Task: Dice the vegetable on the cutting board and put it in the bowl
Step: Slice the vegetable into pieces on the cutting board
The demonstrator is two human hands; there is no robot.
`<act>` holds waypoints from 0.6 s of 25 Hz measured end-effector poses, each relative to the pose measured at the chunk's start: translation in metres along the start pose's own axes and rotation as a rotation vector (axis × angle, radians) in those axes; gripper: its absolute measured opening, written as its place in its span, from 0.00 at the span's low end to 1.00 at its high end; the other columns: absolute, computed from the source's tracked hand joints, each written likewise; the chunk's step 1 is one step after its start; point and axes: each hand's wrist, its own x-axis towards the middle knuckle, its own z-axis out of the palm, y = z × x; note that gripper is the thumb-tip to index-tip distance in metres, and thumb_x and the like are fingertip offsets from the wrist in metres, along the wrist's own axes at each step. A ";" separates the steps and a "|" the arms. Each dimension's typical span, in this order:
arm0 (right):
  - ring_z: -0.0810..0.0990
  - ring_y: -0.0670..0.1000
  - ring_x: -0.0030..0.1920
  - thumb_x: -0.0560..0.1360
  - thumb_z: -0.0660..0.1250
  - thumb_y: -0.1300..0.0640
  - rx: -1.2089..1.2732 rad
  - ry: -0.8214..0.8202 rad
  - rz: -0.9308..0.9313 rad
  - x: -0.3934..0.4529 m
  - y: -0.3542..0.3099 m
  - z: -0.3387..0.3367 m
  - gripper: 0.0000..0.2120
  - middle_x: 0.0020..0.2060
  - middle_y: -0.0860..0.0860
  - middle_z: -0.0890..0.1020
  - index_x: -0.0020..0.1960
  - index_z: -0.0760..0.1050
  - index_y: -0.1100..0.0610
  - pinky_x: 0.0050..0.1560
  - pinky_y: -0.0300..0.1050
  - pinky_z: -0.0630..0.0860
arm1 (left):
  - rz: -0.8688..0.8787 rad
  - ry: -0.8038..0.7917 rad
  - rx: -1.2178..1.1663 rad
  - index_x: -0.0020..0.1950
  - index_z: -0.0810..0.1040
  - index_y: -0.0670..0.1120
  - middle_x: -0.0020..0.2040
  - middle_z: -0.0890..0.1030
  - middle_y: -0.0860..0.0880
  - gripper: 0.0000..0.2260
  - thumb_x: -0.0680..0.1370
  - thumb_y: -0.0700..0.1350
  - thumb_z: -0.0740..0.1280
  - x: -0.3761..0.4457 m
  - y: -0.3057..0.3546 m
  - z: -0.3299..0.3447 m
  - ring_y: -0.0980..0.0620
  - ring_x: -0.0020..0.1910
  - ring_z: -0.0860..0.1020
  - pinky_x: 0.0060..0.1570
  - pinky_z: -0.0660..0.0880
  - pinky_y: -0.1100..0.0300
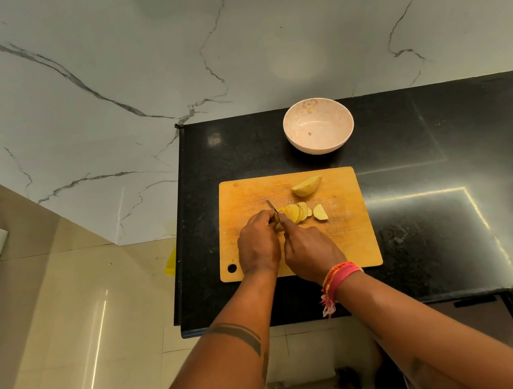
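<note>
An orange cutting board [349, 240] lies on the black counter. On it, a row of pale yellow potato slices [298, 213] leans to the right, ending in a small end piece [320, 212]. A potato half [307, 186] rests near the board's far edge. My left hand [258, 244] presses on the uncut left end of the potato, mostly hiding it. My right hand [311, 253] grips a knife [272, 207], its blade pointing away between my hand and the slices. A pale pink bowl [318, 125] stands beyond the board, with only specks inside.
The black counter [434, 199] stretches to the right and ends at a left edge just beside the board. A white marble-patterned wall rises behind. Beige floor tiles lie to the left, with something yellow [170, 265] below the counter's left edge.
</note>
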 end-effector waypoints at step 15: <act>0.74 0.52 0.27 0.83 0.53 0.54 -0.039 -0.013 0.016 -0.069 0.038 0.017 0.32 0.30 0.50 0.75 0.82 0.43 0.42 0.28 0.49 0.69 | -0.044 0.024 -0.007 0.68 0.78 0.50 0.64 0.80 0.51 0.14 0.82 0.42 0.66 -0.001 0.002 0.001 0.51 0.63 0.77 0.63 0.73 0.59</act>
